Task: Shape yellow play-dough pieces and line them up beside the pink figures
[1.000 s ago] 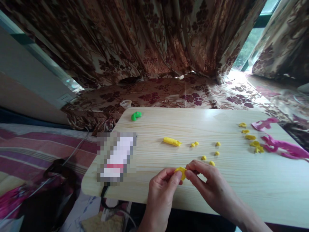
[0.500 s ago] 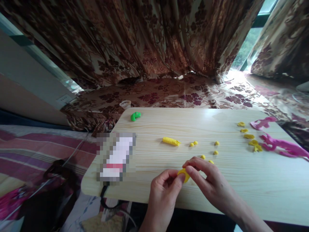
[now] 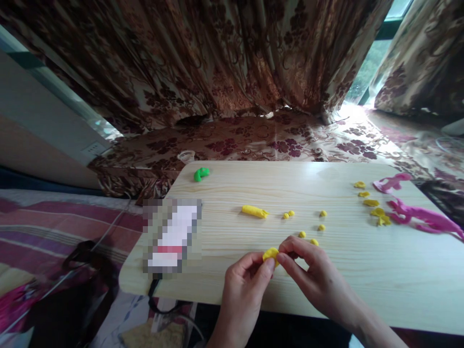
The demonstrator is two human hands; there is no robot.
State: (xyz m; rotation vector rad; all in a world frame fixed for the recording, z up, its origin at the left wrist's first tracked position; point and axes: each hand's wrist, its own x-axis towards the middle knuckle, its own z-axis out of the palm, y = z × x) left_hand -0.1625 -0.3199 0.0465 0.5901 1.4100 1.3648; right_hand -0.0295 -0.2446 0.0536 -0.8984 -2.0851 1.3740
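Six balls [image 3: 285, 216]: small, yellow and rounded, lying on the table [image 3: 224, 193] to the right of the roll [image 3: 254, 211]; two sit close together just beside its ragged end, the other four farther right, some nearer the person. They look unworked, so they may be what is left.
Yellow piece [image 3: 270, 254]: held up between the hands, nearer the person than the roll and a little to its right. It looks flattened and uneven at the edge, which suggests shaping is partway along; its underside is hidden.
Left hand [image 3: 242, 286]: thumb and fingers clamped on the piece's near left part, thumb on top.
Right hand [image 3: 321, 275]: thumb and forefinger together on the piece's right edge, seemingly pinching it; the other fingers are curled.
Bits [image 3: 371, 203]: several thin, irregular yellow shapes far to the right of the roll, probably worked already; whether they are finished cannot be told.
Pink figures [image 3: 426, 217]: two long, modelled shapes beyond the bits, seen from the roll, and seemingly well formed.
Green piece [image 3: 201, 174]: curled, left of the roll and farther from the person.
Panel [image 3: 174, 237]: pixelated, left of the roll and nearer the person, contents unreadable.
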